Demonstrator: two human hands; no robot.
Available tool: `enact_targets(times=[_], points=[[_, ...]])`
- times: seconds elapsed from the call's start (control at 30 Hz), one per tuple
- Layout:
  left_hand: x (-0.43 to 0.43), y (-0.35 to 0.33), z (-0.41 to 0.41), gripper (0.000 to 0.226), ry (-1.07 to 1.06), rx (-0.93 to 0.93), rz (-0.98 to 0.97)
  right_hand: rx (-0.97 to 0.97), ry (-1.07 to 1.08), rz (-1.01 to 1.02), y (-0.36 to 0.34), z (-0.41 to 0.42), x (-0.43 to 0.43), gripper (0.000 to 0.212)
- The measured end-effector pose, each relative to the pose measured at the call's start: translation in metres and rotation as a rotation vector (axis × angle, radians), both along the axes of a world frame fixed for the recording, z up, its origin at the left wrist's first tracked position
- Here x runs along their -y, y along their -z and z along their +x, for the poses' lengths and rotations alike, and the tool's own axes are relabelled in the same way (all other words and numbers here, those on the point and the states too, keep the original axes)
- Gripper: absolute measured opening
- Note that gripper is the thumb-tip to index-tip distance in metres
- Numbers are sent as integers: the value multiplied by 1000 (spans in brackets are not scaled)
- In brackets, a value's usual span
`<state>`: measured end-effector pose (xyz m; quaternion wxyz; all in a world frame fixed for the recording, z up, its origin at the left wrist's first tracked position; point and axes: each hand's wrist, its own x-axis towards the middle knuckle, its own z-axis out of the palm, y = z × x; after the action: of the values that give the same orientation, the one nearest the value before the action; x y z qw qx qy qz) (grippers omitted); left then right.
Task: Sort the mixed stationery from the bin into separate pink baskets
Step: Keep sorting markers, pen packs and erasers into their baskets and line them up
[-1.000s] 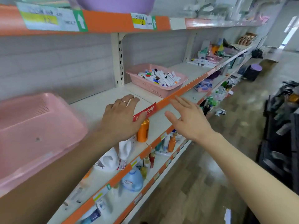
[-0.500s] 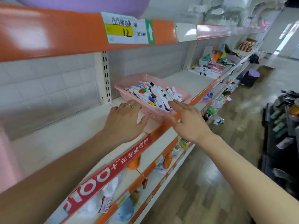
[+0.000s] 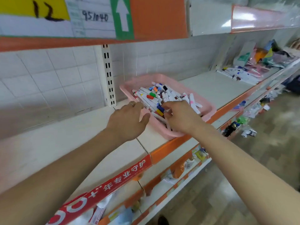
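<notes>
A pink basket (image 3: 208,109) full of white markers (image 3: 146,99) with coloured caps sits on the white shelf (image 3: 81,135), near its orange front edge. My left hand (image 3: 128,118), with a ring on one finger, hovers flat at the basket's near left corner, its fingers straight and reaching the rim. My right hand (image 3: 180,116) is inside the basket over the near end of the pile. Its fingers and thumb curl round and pinch a blue-capped marker (image 3: 160,108). The markers under the right hand are hidden.
An upper shelf with an orange strip and a price label (image 3: 65,17) hangs close overhead. More stationery and packets (image 3: 253,69) lie further right on the same shelf. Lower shelves (image 3: 178,172) hold bottles and packets. A wooden floor (image 3: 267,159) runs on the right.
I have moved closer to the basket. My right hand went from flat at the front rim into the marker pile and curled. My left hand slid to the basket's corner.
</notes>
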<state>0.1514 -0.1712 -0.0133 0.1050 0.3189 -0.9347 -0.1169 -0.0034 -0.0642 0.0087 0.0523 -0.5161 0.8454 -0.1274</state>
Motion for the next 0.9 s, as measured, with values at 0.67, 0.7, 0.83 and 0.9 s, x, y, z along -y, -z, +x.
enact_targets(times=[0.67, 0.7, 0.83, 0.9], points=[[10, 10, -111, 47, -458, 317, -198, -316, -440, 217, 16, -77, 46, 33], [10, 10, -111, 44, -458, 327, -181, -292, -432, 194, 18, -80, 46, 31], [16, 10, -115, 39, -460, 360, -66, -218, -400, 104, 23, -88, 48, 27], [18, 8, -118, 44, -465, 371, -43, -222, -381, 66, 25, -90, 48, 23]])
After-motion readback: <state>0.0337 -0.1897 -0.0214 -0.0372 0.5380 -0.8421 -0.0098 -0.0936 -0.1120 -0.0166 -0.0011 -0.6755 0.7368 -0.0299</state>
